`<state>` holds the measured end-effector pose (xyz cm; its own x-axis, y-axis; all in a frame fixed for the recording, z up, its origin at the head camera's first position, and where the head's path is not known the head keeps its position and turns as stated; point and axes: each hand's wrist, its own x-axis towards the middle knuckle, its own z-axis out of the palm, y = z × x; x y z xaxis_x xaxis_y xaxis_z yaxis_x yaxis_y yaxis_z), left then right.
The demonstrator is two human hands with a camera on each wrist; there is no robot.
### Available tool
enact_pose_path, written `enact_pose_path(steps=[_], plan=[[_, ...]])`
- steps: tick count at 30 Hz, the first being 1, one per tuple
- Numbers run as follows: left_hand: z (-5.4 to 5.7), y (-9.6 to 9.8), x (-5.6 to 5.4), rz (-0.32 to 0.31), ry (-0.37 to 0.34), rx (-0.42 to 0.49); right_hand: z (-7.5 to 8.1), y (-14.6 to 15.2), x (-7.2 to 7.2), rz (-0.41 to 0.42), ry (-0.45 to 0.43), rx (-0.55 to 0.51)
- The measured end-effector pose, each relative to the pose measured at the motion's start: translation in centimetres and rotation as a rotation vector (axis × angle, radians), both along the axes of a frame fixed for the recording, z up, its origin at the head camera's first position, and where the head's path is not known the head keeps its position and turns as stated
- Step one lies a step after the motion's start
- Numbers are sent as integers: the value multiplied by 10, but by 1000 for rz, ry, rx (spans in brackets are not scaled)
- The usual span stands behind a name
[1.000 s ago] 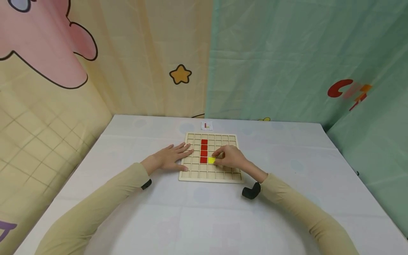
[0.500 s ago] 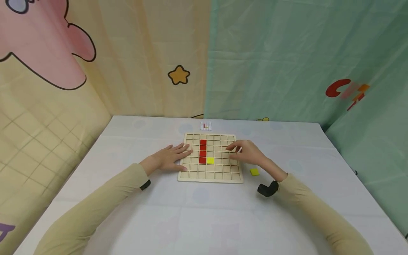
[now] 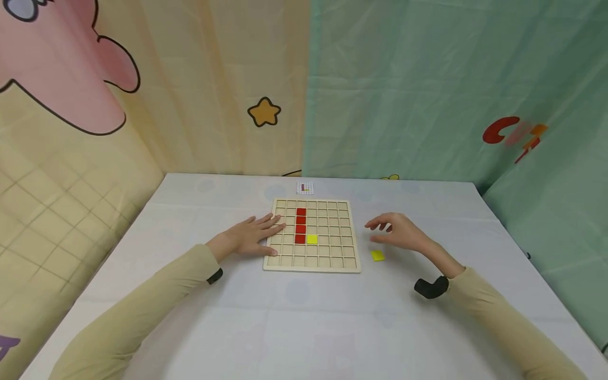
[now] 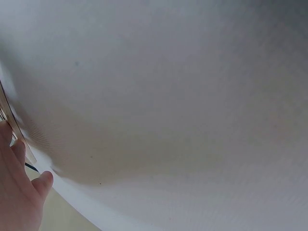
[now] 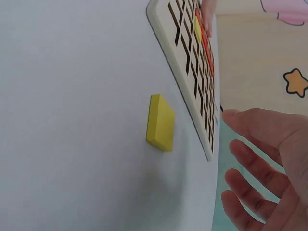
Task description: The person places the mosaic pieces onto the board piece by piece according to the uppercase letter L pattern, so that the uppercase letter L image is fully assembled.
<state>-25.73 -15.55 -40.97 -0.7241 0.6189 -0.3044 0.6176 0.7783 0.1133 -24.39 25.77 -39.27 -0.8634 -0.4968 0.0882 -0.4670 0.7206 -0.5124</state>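
A wooden grid board (image 3: 332,253) lies on the table in the head view, with a column of red square tiles (image 3: 301,225) set in its cells. One yellow tile (image 3: 312,239) sits in a cell right of the lowest red one. My left hand (image 3: 249,236) rests on the board's left edge, fingers spread. To the right of the board my right hand (image 3: 398,232) is held over the table, fingers loosely bent, nothing between them. Just below it a loose yellow tile (image 3: 378,256) lies on the cloth; the right wrist view shows this yellow tile (image 5: 161,122) as a thick square.
Behind the board lies a small card (image 3: 305,188) printed with a grid and coloured squares. A white cloth (image 3: 304,327) covers the table. Printed curtains (image 3: 404,95) stand along the back and sides.
My right hand has let go of the yellow tile in the board cell and moved right, off the board, to near the loose yellow tile. The left hand stays put.
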Motion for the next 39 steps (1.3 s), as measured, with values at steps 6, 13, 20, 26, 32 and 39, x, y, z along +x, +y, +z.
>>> enact_pose_path(steps=[6, 13, 20, 26, 32, 39], plan=[[1, -1, 0, -11, 1, 13, -7, 23, 7, 22, -48, -17], [3, -1, 1, -13, 2, 28, -12, 34, 15, 30, -122, -2], [3, -1, 1, -17, 6, 33, -17, 36, 19, 69, -143, 23], [2, -2, 1, -23, 11, 44, -20, 35, 18, 70, -115, 46], [2, -2, 1, -30, 20, 44, -21, 33, 18, 62, -110, 71], [3, -2, 1, -32, 19, 39, -20, 31, 17, 58, -86, 118]])
